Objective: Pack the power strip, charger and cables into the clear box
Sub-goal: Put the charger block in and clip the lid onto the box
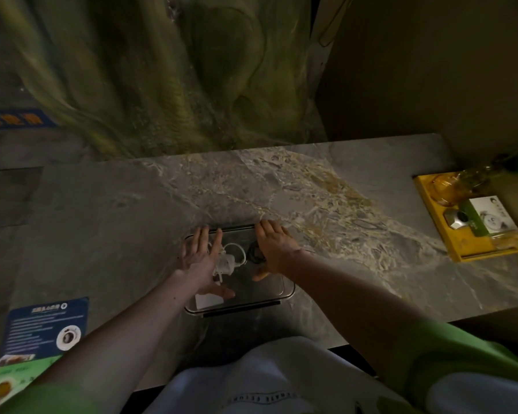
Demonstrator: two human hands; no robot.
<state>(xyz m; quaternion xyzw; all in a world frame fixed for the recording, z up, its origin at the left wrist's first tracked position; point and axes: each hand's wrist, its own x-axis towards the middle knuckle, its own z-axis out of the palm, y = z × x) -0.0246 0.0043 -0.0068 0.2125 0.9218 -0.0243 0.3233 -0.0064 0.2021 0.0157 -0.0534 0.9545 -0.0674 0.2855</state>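
Two hands lie on the lid of the clear box [288,291], which sits on the marble worktop [311,189] just ahead of you. Your left hand [202,258] lies flat on the left part of the lid, its grip apart with the fingers straight and the thumb pointing to the near side. Your right hand [274,249] covers the right part, fingertips at the far rim and thumb spread. Its grip is also apart, pressing rather than clamped.

Through the lid between your hands you can see a white cable [243,253] looped beside a white charger [226,262], with a black cable coil [253,252] to their right. A white block [205,300] shows in the near left corner, but the dim light hides what it is.

A yellow tray [461,252] stands at the far right of the worktop, and a blue leaflet [45,324] lies at the near left.
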